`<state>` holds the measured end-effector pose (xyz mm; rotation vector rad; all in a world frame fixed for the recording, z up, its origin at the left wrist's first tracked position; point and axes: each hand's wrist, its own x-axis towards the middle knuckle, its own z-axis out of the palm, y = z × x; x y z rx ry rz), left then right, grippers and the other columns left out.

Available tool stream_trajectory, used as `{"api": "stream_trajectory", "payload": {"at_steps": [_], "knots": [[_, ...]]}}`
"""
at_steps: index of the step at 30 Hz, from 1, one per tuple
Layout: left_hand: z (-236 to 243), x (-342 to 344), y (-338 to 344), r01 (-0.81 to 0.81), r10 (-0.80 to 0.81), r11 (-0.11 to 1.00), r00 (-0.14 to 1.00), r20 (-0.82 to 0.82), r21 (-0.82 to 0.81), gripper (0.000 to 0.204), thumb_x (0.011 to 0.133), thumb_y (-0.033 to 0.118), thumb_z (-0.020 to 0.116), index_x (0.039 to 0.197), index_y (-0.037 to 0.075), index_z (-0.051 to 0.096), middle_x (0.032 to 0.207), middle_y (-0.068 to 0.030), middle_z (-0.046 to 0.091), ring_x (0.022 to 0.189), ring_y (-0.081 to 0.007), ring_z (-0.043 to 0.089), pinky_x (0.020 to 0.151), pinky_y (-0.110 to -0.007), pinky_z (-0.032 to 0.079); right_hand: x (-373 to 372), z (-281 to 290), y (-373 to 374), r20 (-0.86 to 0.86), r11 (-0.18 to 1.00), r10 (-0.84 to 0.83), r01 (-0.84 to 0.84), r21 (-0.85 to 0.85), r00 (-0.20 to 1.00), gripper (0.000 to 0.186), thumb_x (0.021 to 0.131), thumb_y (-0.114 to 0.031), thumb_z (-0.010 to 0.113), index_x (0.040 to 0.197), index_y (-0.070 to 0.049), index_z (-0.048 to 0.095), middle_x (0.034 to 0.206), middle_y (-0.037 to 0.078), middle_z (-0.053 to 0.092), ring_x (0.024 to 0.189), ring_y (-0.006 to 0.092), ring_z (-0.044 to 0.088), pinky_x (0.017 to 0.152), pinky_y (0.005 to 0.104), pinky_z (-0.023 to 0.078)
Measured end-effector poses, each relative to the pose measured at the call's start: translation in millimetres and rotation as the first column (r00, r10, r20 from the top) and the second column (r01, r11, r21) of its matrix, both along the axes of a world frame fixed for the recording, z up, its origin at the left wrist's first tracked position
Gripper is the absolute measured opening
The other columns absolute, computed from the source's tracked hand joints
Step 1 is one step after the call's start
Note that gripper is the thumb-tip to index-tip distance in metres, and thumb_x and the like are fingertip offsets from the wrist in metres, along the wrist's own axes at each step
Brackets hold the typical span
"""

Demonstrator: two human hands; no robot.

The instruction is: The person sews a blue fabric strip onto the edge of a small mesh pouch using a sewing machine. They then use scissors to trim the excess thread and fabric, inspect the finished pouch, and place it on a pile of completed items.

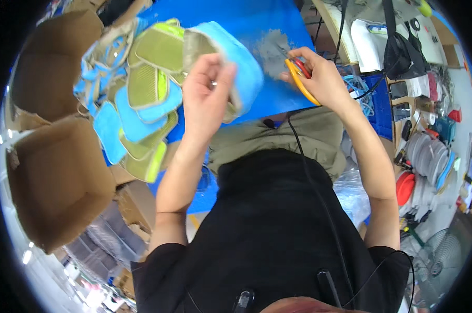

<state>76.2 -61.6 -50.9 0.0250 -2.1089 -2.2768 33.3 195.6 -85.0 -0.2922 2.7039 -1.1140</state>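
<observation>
here, left fingers (pixel 209 61) pinching blue fabric piece (pixel 245 65); right fingers (pixel 303 53) curled around orange-handled scissors (pixel 300 86).

a: what do we list on the table (pixel 283 18)?

b: item: pile of cloth pieces (pixel 147 86), left part, one overlapping another. item: strap bundle (pixel 106 60), at the pile's far-left edge. item: loose scraps (pixel 271 55), right of the pile.

a: and at our hands?

b: left hand (pixel 207 86), with one held piece (pixel 244 62), at the pile's right edge. right hand (pixel 319 78), with scissors (pixel 299 86), right of the scraps.

a: around the table?

b: on our left, farther carton (pixel 53 68) behind nearer carton (pixel 61 175). on our right, bag (pixel 404 57); nearer us, fan (pixel 444 253).
</observation>
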Motion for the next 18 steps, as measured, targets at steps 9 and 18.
{"api": "stream_trajectory", "payload": {"at_steps": [9, 18], "knots": [[102.1, 62.2, -25.8, 0.208, -0.347, 0.914, 0.845, -0.406, -0.349, 0.049, 0.087, 0.009, 0.077, 0.132, 0.000, 0.060, 0.122, -0.0152, 0.067, 0.105, -0.0198, 0.066, 0.082, -0.029, 0.054, -8.5, -48.7, 18.8, -0.111, 0.954, 0.194, -0.160, 0.254, 0.975, 0.045, 0.085, -0.026, 0.080, 0.122, -0.006, 0.065, 0.109, 0.019, 0.069, 0.105, 0.0359, 0.068, 0.092, 0.0442, 0.055], [127.7, 53.8, -21.3, 0.213, -0.433, 0.890, 0.675, -0.598, -0.404, 0.052, 0.085, 0.007, 0.075, 0.134, 0.000, 0.058, 0.127, -0.0162, 0.064, 0.114, -0.0237, 0.062, 0.090, -0.034, 0.050, 17.3, 69.2, -15.3, -0.349, 0.771, -0.091, -0.156, -0.617, 0.933, 0.035, 0.100, -0.008, 0.059, 0.134, 0.001, 0.062, 0.131, 0.016, 0.066, 0.117, 0.0244, 0.067, 0.091, 0.0332, 0.055]]}}
